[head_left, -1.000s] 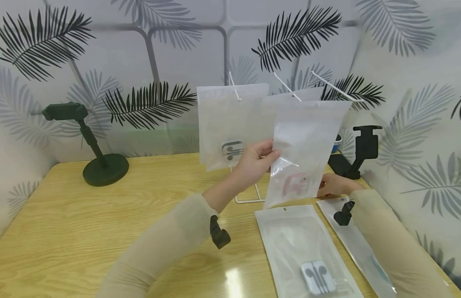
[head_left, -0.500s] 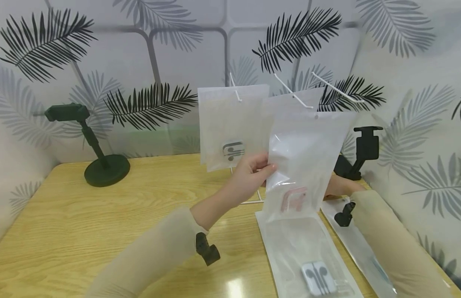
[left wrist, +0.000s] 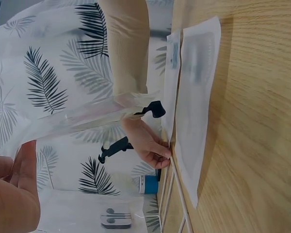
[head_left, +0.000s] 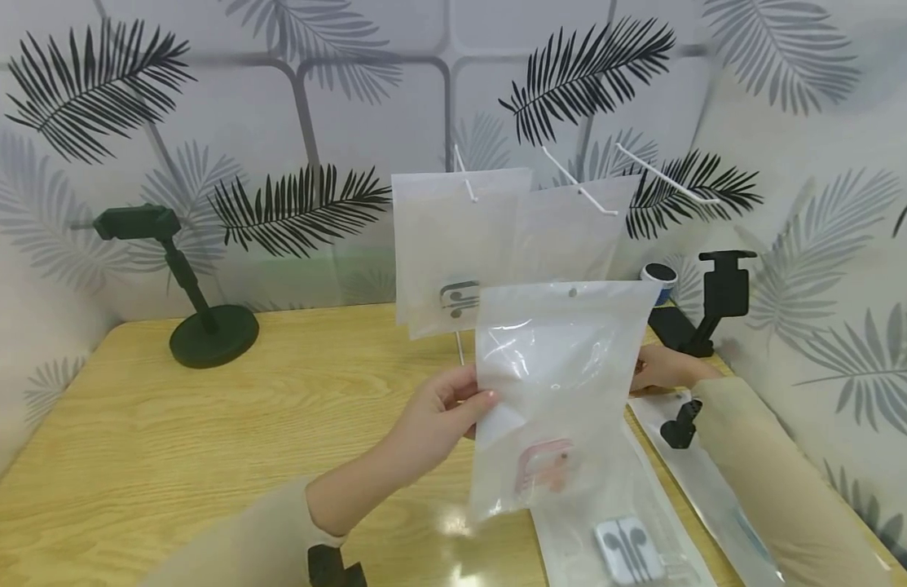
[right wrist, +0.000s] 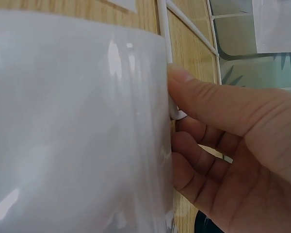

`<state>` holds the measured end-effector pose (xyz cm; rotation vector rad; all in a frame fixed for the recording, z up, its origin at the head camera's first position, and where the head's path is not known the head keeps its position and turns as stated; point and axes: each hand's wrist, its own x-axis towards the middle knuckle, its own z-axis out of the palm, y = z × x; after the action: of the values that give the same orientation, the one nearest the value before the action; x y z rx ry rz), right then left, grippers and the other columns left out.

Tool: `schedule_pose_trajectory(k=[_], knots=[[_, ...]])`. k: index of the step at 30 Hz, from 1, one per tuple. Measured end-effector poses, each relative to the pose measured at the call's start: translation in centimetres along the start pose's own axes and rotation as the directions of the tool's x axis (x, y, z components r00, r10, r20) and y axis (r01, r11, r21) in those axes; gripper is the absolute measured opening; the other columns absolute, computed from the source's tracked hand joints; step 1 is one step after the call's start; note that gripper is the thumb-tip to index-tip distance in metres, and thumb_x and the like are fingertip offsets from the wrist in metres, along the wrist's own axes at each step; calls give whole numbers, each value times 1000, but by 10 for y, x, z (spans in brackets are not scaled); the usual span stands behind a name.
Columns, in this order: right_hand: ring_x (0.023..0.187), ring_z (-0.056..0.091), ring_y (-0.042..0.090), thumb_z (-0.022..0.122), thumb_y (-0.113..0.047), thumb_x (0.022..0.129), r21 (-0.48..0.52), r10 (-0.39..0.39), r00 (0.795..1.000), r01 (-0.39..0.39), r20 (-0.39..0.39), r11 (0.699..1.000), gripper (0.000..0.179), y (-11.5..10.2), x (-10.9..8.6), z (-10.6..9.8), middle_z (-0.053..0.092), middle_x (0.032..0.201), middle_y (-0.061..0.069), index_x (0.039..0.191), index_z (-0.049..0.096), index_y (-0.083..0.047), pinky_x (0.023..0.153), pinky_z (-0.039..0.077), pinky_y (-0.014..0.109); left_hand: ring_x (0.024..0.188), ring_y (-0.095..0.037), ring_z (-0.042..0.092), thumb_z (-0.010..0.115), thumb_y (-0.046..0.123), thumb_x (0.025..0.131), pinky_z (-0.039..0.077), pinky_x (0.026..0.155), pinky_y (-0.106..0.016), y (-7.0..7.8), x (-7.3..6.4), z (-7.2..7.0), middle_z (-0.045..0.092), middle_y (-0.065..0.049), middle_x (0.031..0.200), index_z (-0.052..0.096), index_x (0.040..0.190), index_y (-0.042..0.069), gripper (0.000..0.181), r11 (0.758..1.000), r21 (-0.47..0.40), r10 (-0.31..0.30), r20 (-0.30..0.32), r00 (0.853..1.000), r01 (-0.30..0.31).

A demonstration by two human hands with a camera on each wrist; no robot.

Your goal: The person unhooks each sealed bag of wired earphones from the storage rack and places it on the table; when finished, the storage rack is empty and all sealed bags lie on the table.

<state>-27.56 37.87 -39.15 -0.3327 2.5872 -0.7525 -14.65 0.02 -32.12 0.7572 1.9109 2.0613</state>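
Observation:
My left hand [head_left: 438, 416] pinches the left edge of a white-and-clear zip bag [head_left: 556, 367] with a pink earphone case low inside. The bag hangs upright off the hooks, in front of a white wire display rack [head_left: 581, 187]. Down at the rack's front corner, my right hand [head_left: 662, 367] grips the base wire [right wrist: 165, 34] between thumb and fingers; the bag partly covers this hand in the head view. More earphone bags [head_left: 453, 236] hang on the left hook, and another bag [head_left: 570, 228] is on the middle one.
A bag holding a white earphone case [head_left: 629, 550] lies flat in front of the rack. Beside it another bag [head_left: 706, 473] lies partly under my right forearm. Phone stands are at left [head_left: 211, 334] and right [head_left: 724, 293], with a blue-and-white container [head_left: 660, 281] behind.
My left hand has drawn the pink-case bag off the middle hook, bringing it down, leftward and nearer to me. My right hand stays at the rack's base.

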Motion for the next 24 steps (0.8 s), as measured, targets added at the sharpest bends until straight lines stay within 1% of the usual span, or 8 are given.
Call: schedule_pose_trajectory(k=[4, 6, 10, 13, 17, 19, 24], knots=[[63, 44, 14, 68, -11, 83, 21, -2, 1000, 2, 4, 1000, 18, 2, 1, 0, 46, 71, 0, 87, 54, 0, 55, 35, 24, 80, -19, 63, 52, 0, 92, 54, 69, -36, -1, -17, -10, 61, -23, 106, 53, 118, -9, 28, 999, 17, -29, -27, 999, 29], [63, 43, 14, 68, -10, 83, 40, -11, 1000, 11, 6, 999, 18, 3, 2, 0, 45, 71, 0, 87, 53, 0, 54, 35, 23, 80, -18, 63, 51, 0, 92, 54, 68, -34, -1, -26, -15, 61, -22, 107, 53, 118, -9, 28, 998, 21, -49, -48, 998, 51], [64, 43, 14, 68, -9, 83, 41, -27, 1000, 27, 1, 999, 18, 4, 2, 1, 45, 71, 0, 86, 53, 1, 55, 35, 23, 81, -19, 63, 52, 1, 92, 54, 68, -32, -2, -44, -24, 61, -22, 108, 52, 119, -10, 29, 995, 12, -98, -78, 992, 100], [65, 44, 14, 68, -9, 83, 42, -10, 1000, 10, -2, 999, 18, 5, 3, 2, 45, 71, 0, 86, 53, 0, 56, 35, 24, 81, -19, 63, 53, 4, 92, 54, 68, -32, -4, -56, -30, 61, -21, 108, 52, 119, -10, 31, 992, 6, -123, -88, 989, 124], [65, 44, 14, 68, -10, 83, 47, 20, 1000, -20, 0, 999, 17, 4, 4, 2, 45, 72, 1, 87, 53, -2, 57, 35, 24, 83, -20, 63, 54, 7, 93, 54, 68, -32, -9, -67, -40, 62, -19, 108, 51, 121, -10, 33, 985, -11, -171, -114, 979, 171], [66, 44, 15, 68, -9, 83, 45, 20, 1000, -20, 0, 999, 17, 3, 4, 2, 45, 72, 1, 87, 53, -1, 57, 35, 25, 84, -20, 62, 54, 8, 93, 54, 68, -32, -10, -72, -46, 62, -18, 108, 50, 123, -9, 35, 979, -26, -203, -128, 971, 201], [66, 43, 15, 68, -9, 83, 39, 8, 1000, -8, 1, 999, 17, 3, 3, 2, 45, 72, 1, 87, 53, 0, 57, 35, 25, 87, -21, 61, 54, 12, 94, 53, 71, -34, -14, -79, -57, 61, -16, 109, 46, 126, -10, 40, 966, -43, -259, -125, 958, 256]])
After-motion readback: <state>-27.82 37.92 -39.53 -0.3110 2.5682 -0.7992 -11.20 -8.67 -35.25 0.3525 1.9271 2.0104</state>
